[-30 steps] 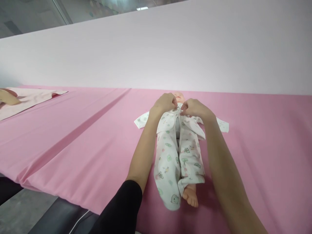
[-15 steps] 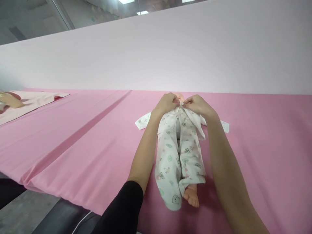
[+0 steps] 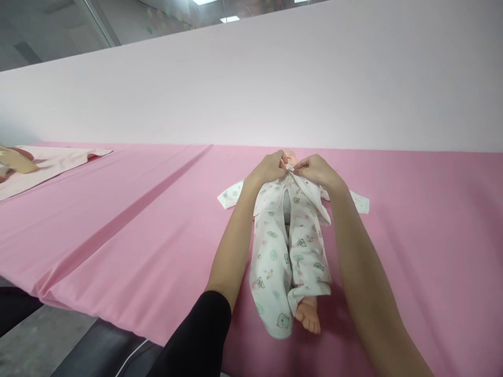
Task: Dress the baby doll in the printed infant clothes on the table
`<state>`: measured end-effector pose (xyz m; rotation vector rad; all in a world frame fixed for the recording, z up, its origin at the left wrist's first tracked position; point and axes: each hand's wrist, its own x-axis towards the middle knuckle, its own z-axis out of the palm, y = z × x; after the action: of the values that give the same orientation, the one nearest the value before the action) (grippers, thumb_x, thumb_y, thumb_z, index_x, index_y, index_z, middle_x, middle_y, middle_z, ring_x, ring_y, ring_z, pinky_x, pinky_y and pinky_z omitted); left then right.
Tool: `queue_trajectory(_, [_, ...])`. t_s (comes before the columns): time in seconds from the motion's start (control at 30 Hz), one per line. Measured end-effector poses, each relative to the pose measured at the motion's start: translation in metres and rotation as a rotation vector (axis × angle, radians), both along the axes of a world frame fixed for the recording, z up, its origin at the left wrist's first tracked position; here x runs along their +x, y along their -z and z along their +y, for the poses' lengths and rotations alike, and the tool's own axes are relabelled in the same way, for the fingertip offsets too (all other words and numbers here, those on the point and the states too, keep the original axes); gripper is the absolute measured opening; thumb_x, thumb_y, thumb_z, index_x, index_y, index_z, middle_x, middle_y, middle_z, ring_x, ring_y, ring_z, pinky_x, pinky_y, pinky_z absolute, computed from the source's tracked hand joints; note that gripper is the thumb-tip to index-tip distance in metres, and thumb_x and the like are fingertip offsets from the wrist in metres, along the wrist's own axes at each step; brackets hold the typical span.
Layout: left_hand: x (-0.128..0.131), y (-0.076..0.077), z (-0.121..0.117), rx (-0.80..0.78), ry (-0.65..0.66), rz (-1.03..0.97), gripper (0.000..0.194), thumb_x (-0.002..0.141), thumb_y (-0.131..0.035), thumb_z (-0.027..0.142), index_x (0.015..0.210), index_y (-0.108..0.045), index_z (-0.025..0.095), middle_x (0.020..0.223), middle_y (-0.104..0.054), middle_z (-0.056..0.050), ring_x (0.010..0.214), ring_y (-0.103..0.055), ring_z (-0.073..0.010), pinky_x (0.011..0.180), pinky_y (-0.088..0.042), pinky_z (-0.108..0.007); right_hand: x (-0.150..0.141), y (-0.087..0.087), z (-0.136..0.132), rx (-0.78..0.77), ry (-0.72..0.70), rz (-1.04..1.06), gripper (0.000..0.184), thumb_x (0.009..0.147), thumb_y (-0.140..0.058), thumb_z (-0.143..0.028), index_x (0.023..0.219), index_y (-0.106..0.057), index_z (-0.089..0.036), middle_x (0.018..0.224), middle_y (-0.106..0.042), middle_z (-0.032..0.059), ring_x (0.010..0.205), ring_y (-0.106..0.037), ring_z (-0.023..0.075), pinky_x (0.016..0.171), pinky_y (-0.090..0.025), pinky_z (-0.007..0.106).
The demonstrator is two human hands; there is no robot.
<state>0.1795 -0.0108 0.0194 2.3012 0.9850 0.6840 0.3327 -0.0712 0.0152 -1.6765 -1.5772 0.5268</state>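
Observation:
A baby doll point(image 3: 309, 315) lies on its back with its feet towards me. It wears white printed trousers point(image 3: 272, 262) and a matching baby jacket point(image 3: 271, 196) whose front flap on the right hangs loose. At the doll's neck, my left hand point(image 3: 270, 166) pinches one side of the jacket's collar edge. My right hand point(image 3: 315, 170) pinches the other side, close beside it. A small white bit of the collar shows between my fingertips; whether it is a tie or a snap I cannot tell. My hands hide most of the doll's head. One foot is bare; the other is inside the trouser leg.
A pink sheet point(image 3: 157, 220) with folds covers the table. At the far left lies a pale pink cloth point(image 3: 66, 159) with part of another doll point(image 3: 18, 159) on it. A white wall panel point(image 3: 251, 89) stands behind. Dark seating point(image 3: 102, 351) is below the front edge.
My fingertips have shifted slightly at the collar, and a little more of the white collar edge shows between them. The doll lies as before.

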Motion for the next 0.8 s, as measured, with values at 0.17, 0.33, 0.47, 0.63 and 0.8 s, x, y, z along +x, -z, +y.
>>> queue_trajectory(0.17, [-0.0005, 0.0008, 0.0, -0.018, 0.017, 0.041, 0.025, 0.064, -0.053, 0.006, 0.085, -0.05, 0.018, 0.076, -0.065, -0.004, 0.067, -0.058, -0.0154, 0.06, -0.04, -0.025, -0.0021, -0.0001, 0.0009, -0.011, 0.012, -0.018, 0.012, 0.067, -0.06, -0.014, 0.071, -0.072, -0.015, 0.073, -0.067, 0.0041, 0.068, -0.058, 0.0148, 0.063, -0.042, 0.025])
queue_trajectory(0.33, [0.0002, 0.0022, 0.0032, -0.047, -0.024, 0.023, 0.029, 0.063, -0.056, 0.008, 0.089, -0.05, 0.018, 0.08, -0.065, -0.004, 0.071, -0.059, -0.0171, 0.063, -0.042, -0.026, -0.0037, -0.0005, 0.0017, -0.004, 0.009, -0.021, 0.015, 0.067, -0.06, -0.012, 0.074, -0.073, -0.016, 0.078, -0.069, 0.0048, 0.072, -0.06, 0.0158, 0.066, -0.044, 0.025])
queue_trajectory(0.47, [0.0039, 0.0049, 0.0033, -0.033, -0.041, 0.004, 0.025, 0.064, -0.058, 0.009, 0.085, -0.049, 0.018, 0.078, -0.064, -0.004, 0.068, -0.058, -0.0167, 0.061, -0.042, -0.026, -0.0042, -0.0018, 0.001, -0.044, 0.028, -0.026, 0.015, 0.068, -0.06, -0.013, 0.075, -0.073, -0.015, 0.076, -0.069, 0.0054, 0.07, -0.059, 0.016, 0.064, -0.043, 0.025])
queue_trajectory(0.63, [0.0052, 0.0037, 0.0004, -0.115, 0.007, 0.013, 0.027, 0.065, -0.056, 0.007, 0.089, -0.048, 0.018, 0.069, -0.06, -0.002, 0.058, -0.055, -0.0144, 0.06, -0.041, -0.027, -0.0044, -0.0029, -0.0013, -0.008, 0.025, -0.017, 0.014, 0.069, -0.06, -0.012, 0.074, -0.073, -0.014, 0.078, -0.069, 0.0059, 0.073, -0.06, 0.0161, 0.065, -0.042, 0.025])
queue_trajectory(0.8, [-0.0019, 0.0008, 0.002, -0.262, 0.078, -0.071, 0.027, 0.067, -0.057, 0.011, 0.091, -0.047, 0.019, 0.07, -0.058, -0.002, 0.06, -0.054, -0.0138, 0.064, -0.041, -0.029, -0.0023, -0.0018, -0.002, -0.028, 0.026, 0.008, 0.016, 0.07, -0.06, -0.013, 0.078, -0.073, -0.014, 0.08, -0.069, 0.0053, 0.07, -0.058, 0.0144, 0.062, -0.041, 0.024])
